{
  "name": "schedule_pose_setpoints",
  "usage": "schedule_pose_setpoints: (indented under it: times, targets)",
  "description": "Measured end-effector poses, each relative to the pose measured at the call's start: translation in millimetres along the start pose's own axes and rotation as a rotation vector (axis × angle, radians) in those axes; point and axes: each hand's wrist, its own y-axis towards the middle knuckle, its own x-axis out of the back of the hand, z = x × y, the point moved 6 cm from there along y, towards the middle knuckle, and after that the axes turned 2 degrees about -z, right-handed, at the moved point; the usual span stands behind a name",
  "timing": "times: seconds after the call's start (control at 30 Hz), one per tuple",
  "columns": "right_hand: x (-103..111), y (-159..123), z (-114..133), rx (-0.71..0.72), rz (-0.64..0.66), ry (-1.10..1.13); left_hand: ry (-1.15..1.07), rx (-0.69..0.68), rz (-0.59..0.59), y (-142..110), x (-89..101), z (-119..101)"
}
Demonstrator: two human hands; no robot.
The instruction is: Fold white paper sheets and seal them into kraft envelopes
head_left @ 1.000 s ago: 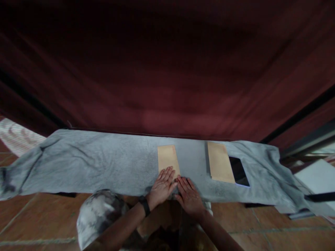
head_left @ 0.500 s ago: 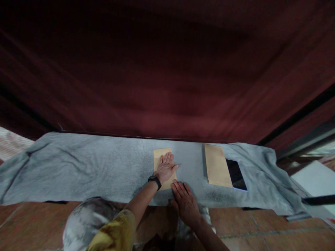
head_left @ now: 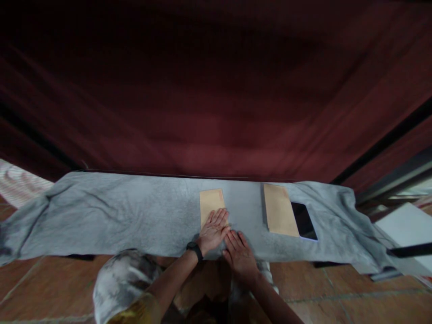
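A tan paper envelope [head_left: 211,200] lies flat on the grey cloth, with faint red print near its upper right corner. My left hand [head_left: 213,230], with a dark band on the wrist, rests palm down over its lower half, fingers stretched out. Beside it, my right hand [head_left: 240,256] lies with fingers extended at the envelope's lower right corner and the cloth's front edge. The fingertips of the right hand come close to the left thumb; whether they touch I cannot tell. The envelope's lower edge is hidden under my left hand.
To the right sits a stack of tan envelopes [head_left: 281,210], with a dark-screened phone [head_left: 304,221] against its right side. Grey cloth [head_left: 151,211] covers the long narrow surface. A dark red wall-like panel [head_left: 216,112] rises behind it. A white board [head_left: 407,229] stands at far right.
My left hand has slid down the envelope toward me, uncovering its upper half and the red print. My right hand has shifted slightly right, its fingers still stretched out.
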Motion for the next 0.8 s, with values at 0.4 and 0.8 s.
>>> schedule_pose_setpoints:
  times: [0.4, 0.8]
  targets:
    - [8.7, -0.4, 6.7, -0.034, 0.012, -0.017, 0.021, -0.103, -0.006, -59.2, 21.3, -18.8]
    - [5.8, -3.9, 1.0, -0.211, -0.085, -0.018, 0.183, 0.047, -0.022, -73.3, 15.6, -20.0]
